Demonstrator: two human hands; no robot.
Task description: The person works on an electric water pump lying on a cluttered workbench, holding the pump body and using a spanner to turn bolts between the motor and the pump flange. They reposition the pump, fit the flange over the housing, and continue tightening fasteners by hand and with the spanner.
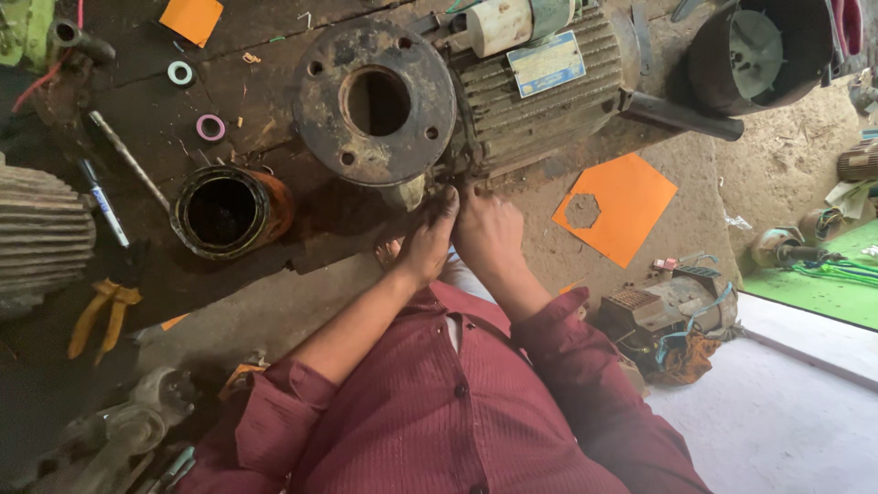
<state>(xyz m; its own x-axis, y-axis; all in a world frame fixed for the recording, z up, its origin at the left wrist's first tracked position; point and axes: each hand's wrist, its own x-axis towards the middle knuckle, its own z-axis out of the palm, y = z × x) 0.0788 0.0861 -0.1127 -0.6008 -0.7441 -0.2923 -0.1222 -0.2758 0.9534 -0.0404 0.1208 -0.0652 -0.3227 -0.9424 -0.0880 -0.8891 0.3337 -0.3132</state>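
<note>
1. The fingertips of both hands meet at the underside of the electric motor, at the seam where the round rusty flange joins the ribbed grey housing.
2. The left hand has its fingers curled and pressed against the motor's lower edge, just below the flange. Whether they pinch a small part there cannot be told; the fingertips are dark with grime and partly hidden.
3. The right hand lies beside the left, touching it, fingers bent inward against the same spot on the motor. What its fingers grip, if anything, is not visible.
4. Both forearms run from the motor back to rolled maroon shirt sleeves.
5. The motor lies on its side on a dark, dirty work surface, flange bore facing the camera, with a pale label plate on the housing and a dark shaft projecting from its far end.
6. Just left of the motor lies an orange-walled cylinder, open end up.
7. Further left of the motor: a metal rod, a marker pen, and yellow-handled pliers.
8. Two small tape rings lie left of the flange.
9. Right of the motor, an orange sheet with a hexagonal cut-out lies flat on the ground.
10. Below that sheet, well apart from the motor, sits a smaller wired motor assembly.
11. A black fan cowl stands beyond the shaft end.
</note>
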